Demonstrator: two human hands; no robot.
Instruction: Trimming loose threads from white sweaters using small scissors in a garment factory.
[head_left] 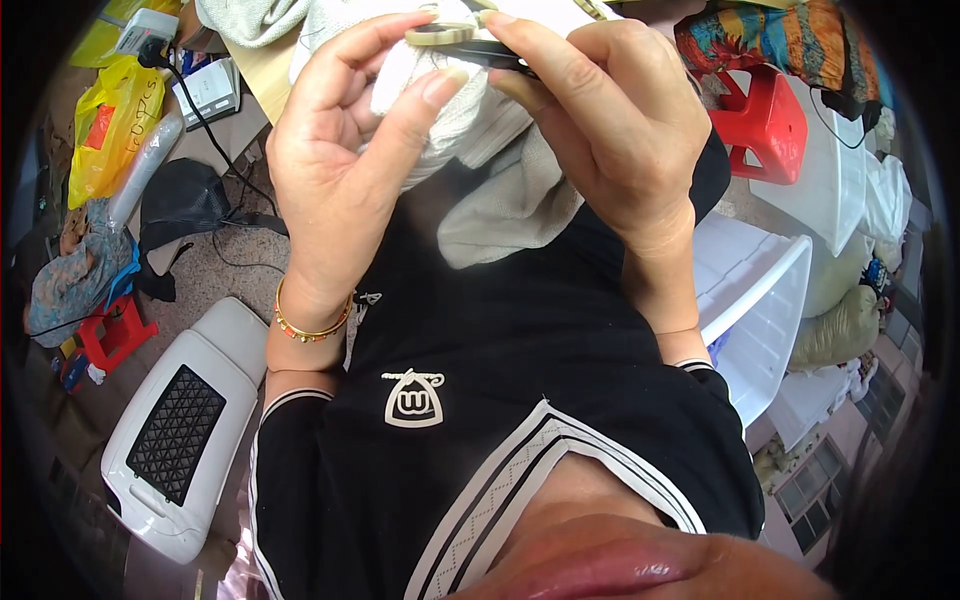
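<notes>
We see both hands raised close before chest. Left hand [340,170] pinches pale tan ring [440,33] between forefinger and thumb; right hand [610,120] closed round dark slim tool [495,55], possibly scissors, partly hidden. White knit cloth [450,110] bunched just behind, touching fingers. Risk as we judge: tool tip nicks left thumb or snags knit; light pinch lets ring drop. Farther: white plastic bin [770,290], red stool [770,120].

glossy red plastic stool [768,118], white knitted cloth [455,95]
</notes>
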